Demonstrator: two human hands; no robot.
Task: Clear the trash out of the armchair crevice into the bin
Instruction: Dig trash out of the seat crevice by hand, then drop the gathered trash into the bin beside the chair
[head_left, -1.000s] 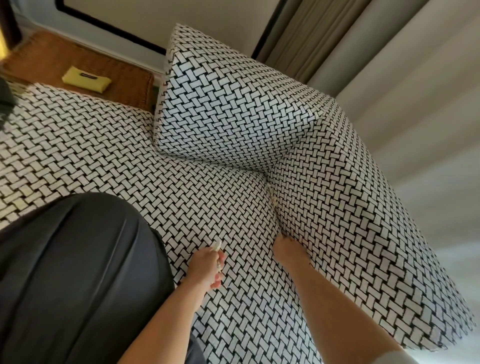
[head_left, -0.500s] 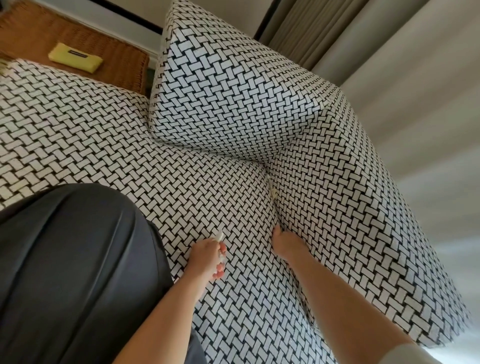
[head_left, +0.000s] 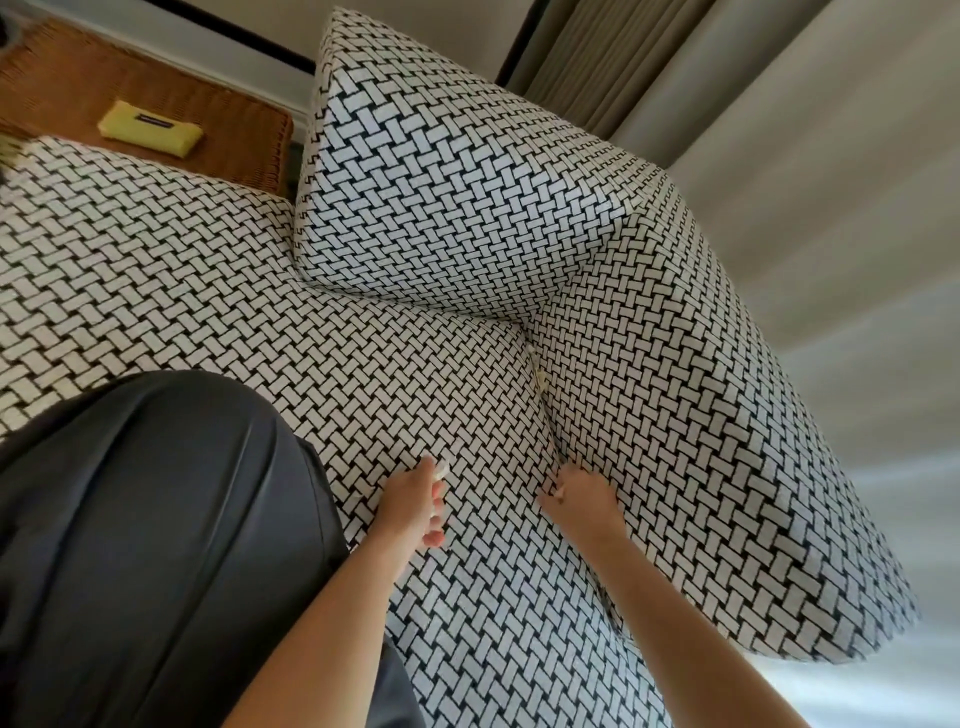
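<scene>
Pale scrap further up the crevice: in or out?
In. The pale scrap sits wedged between seat cushion and armrest, beyond the right hand.

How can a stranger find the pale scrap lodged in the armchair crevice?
Start at the black-and-white woven armchair and follow the crevice between seat and side arm. Beyond the right hand, near the back cushion, sits the scrap: plain cream, unpatterned, unlike the fabric around it.

Left hand and right hand both pinching.
</scene>
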